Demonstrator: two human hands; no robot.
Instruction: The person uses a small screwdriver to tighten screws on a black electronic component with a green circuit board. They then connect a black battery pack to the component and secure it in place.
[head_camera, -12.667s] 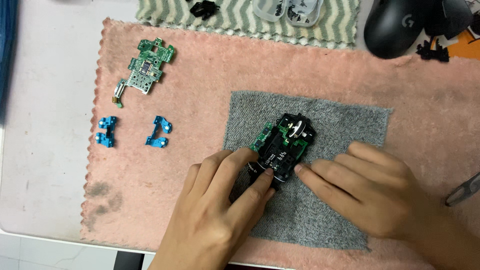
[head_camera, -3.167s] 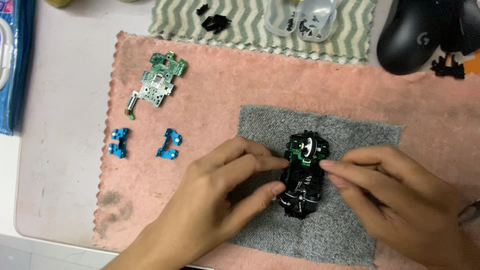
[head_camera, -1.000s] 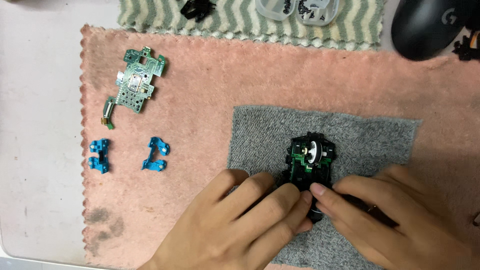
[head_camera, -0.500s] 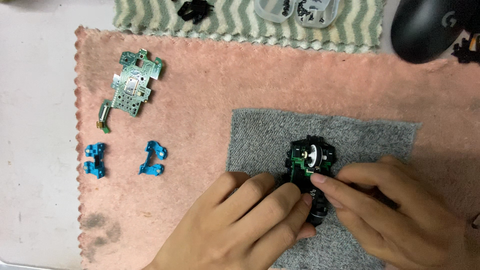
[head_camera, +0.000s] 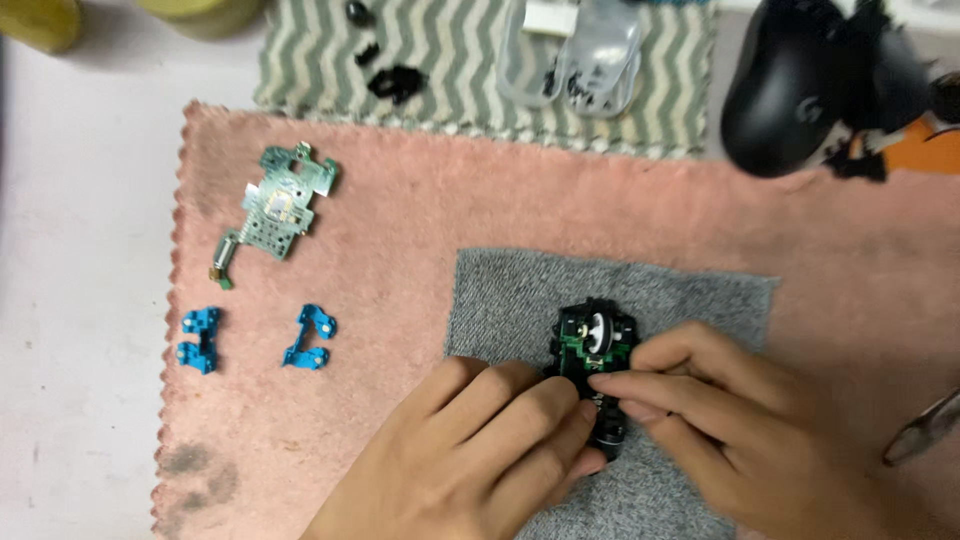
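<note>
**A:** What worries you most, looking down at this?

**Me:** Start with the big things. The pink towel (head_camera: 420, 230) covers most of the worktop (head_camera: 80, 250), and the grey cloth (head_camera: 520, 300) lies on top of it. Both are soft and nappy. If a small part drops out of the black assembly (head_camera: 592, 345), I judge it could sink into the pile and be hard to find.

**A:** Where is that assembly?

**Me:** On the grey cloth, near its middle, with its green board and a pale round wheel facing up. The black mouse shell (head_camera: 800, 90) sits well apart at the top right, partly off the towel.

**A:** And your hands?

**Me:** My left hand (head_camera: 480, 450) comes in from below, fingers curled and bunched, the tips pressed against the assembly's lower left side. My right hand (head_camera: 730, 420) comes from the right, palm down, index finger and thumb pinching the lower end. Both hands are closed on it; neither lies flat.

**A:** Other risks?

**Me:** My fingers hide the lower half, so I cannot tell what they are pressing. Too hard a squeeze might, I think, flex the board or make the piece skid on the cloth.

**A:** The loose bits?

**Me:** The green circuit board (head_camera: 278, 205) and two blue brackets (head_camera: 255, 340) lie well apart on the left, out of my wrists' way.
</note>
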